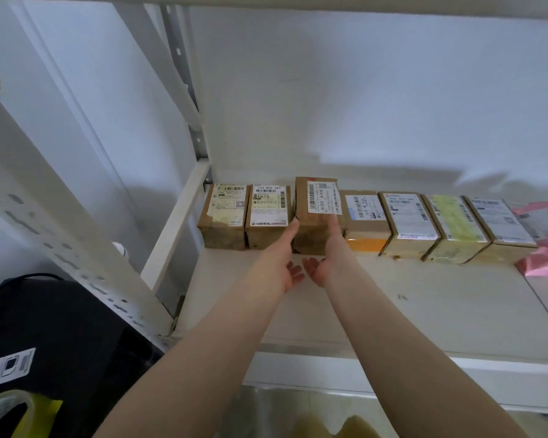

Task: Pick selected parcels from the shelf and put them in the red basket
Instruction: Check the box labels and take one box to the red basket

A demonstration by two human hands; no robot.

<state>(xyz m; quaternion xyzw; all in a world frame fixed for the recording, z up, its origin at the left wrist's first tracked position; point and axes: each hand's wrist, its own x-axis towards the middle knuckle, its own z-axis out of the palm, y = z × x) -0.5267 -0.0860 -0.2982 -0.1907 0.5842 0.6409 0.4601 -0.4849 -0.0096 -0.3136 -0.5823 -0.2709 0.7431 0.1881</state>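
— Since the red basket isn't anywhere in view, how far along would you say this is?

— Early in this pick, I'd judge. The third parcel (317, 213) from the left still stands on the shelf (393, 308), in the row along the back, about twelve o'clock from the hands. It stands taller than its neighbours.

— Are the hands on it?

— The left hand (282, 263) reaches to its left edge, at eleven o'clock; the right hand (328, 257) to its right edge, at one o'clock. Thumbs touch the box, but the fingers (295, 273) hang loosely below, not wrapped round anything. So both hands are relaxed and hold nothing yet.

— And the rest?

— Two boxes (244, 216) sit to its left, touching each other, and four more (437, 226) run off towards three o'clock, ending beside pink bags (544, 260).

— What's left, then?

— Gripping it, lifting it clear and carrying it to the basket. Whether any parcels are already in there, I cannot tell.
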